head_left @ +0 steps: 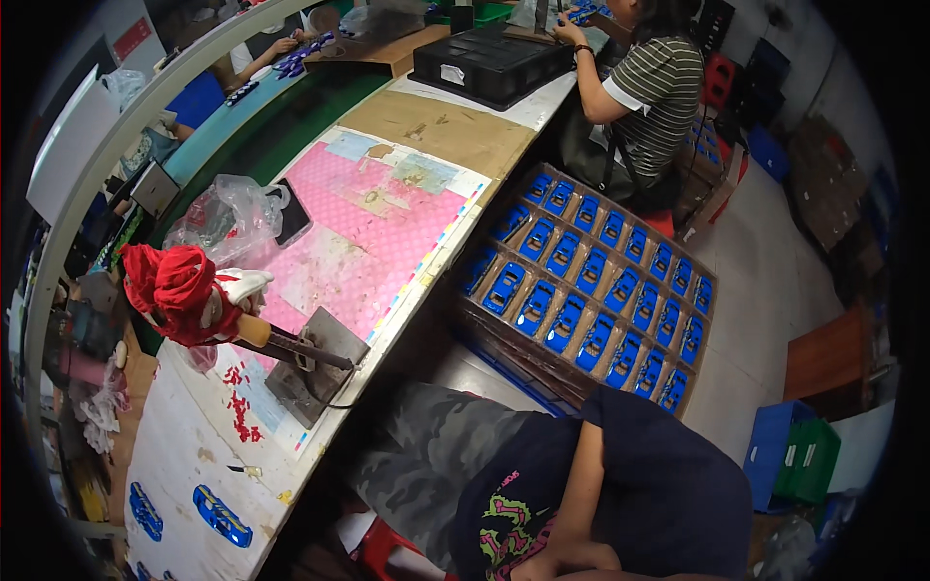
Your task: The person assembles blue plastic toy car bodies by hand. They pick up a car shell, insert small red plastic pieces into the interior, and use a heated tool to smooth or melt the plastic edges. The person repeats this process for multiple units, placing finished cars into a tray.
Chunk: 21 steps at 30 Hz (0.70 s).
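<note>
My right arm bends down across my dark shirt, and my right hand (567, 559) rests low at the bottom edge, close against my body. Its fingers are cut off by the frame, so what they hold, if anything, is hidden. My left hand does not show. On the bench to the left lie blue toy car bodies (222, 515) with yellow marks. Behind them is a small tool with a dark tip (245, 471) and some scattered red bits (240, 402). A metal stand (318, 366) carries a bar whose end is wrapped in red cloth (174, 281).
Pink sheeting (334, 237) covers the bench, with a phone (293, 213) and clear plastic bag (228, 218) on it. Stacked trays of blue toy cars (591, 281) stand right of the bench. A black crate (494, 68) and a co-worker in a striped shirt (659, 92) are farther back.
</note>
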Each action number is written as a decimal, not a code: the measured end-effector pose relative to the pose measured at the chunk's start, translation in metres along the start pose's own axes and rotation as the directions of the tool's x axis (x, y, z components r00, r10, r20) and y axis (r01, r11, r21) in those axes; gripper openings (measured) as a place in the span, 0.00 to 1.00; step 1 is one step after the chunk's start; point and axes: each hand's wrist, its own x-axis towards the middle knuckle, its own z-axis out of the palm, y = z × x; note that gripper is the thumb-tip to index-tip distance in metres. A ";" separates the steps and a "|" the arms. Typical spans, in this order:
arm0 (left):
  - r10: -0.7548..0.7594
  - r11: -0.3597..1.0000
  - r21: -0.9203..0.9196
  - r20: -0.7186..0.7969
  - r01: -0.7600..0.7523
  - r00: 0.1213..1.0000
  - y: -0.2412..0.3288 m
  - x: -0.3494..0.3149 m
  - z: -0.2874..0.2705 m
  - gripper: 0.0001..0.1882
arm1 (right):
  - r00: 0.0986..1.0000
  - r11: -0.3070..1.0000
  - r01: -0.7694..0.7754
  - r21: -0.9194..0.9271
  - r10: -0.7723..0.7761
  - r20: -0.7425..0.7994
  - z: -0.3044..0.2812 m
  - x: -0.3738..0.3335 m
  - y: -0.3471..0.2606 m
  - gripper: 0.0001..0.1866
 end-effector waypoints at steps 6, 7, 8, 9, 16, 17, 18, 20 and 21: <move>0.002 0.999 -0.035 -0.014 -0.003 1.000 0.000 0.002 -0.002 0.15 | 0.997 0.995 -0.008 -0.100 0.000 -0.072 0.005 -0.024 0.003 0.14; 0.000 0.999 -0.039 -0.018 -0.001 1.000 0.000 0.003 -0.004 0.15 | 0.995 0.993 -0.016 -0.121 0.004 -0.098 0.007 -0.031 0.005 0.14; 0.005 1.000 -0.024 -0.021 -0.005 1.000 0.002 0.001 -0.002 0.15 | 0.994 0.993 -0.044 -0.108 0.033 -0.101 0.007 -0.029 0.003 0.14; 0.009 1.000 -0.008 -0.025 -0.009 1.000 0.002 0.000 0.000 0.15 | 0.993 0.993 -0.070 -0.098 0.060 -0.103 0.007 -0.027 0.001 0.15; 0.015 1.000 -0.012 -0.043 -0.015 0.999 0.005 0.002 0.001 0.15 | 0.982 0.991 -0.135 -0.014 0.132 -0.138 0.007 -0.018 -0.009 0.14; 0.016 1.000 -0.017 -0.046 -0.017 0.999 0.005 0.002 0.001 0.15 | 0.983 0.992 -0.127 -0.025 0.122 -0.135 0.006 -0.020 -0.008 0.14; 0.017 1.000 -0.019 -0.045 -0.018 0.999 0.006 0.002 0.002 0.15 | 0.985 0.992 -0.118 -0.035 0.113 -0.132 0.006 -0.023 -0.007 0.14; 0.019 0.999 -0.029 -0.043 -0.020 0.999 0.006 0.001 0.003 0.15 | 0.977 0.991 -0.081 -0.104 0.059 -0.205 0.011 -0.032 -0.001 0.14; 0.022 0.999 -0.035 -0.046 -0.023 0.999 0.008 0.001 0.003 0.15 | 0.972 0.986 -0.140 -0.087 0.120 -0.204 0.010 -0.020 -0.009 0.14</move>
